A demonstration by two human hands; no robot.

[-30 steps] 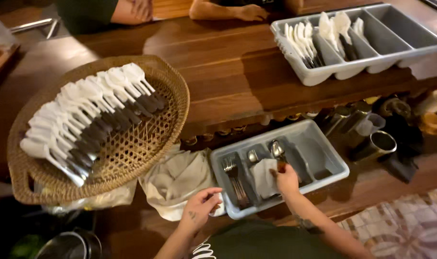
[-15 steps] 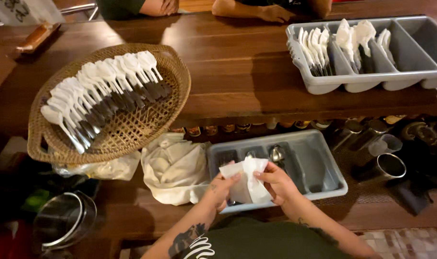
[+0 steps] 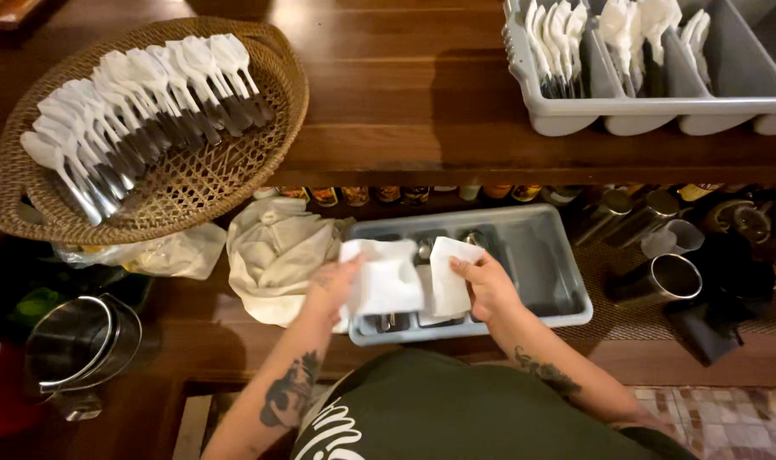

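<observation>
While both hands are pinching a white napkin (image 3: 405, 281) over the grey tray (image 3: 558, 281) at lower centre, left hand (image 3: 333, 285) and right hand (image 3: 488, 285) are risking tearing it.

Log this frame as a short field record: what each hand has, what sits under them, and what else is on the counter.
left hand: left hand in a grip on a white paper napkin
right hand: right hand holds a second white folded paper napkin
beneath hands: grey plastic tub with metal cutlery partly hidden by the napkins
left of tub: crumpled cream cloth
upper counter, left: round woven wicker tray with a row of napkin-wrapped cutlery
upper counter, right: grey divided plastic cutlery bin holding wrapped pieces
lower left: steel pot
</observation>
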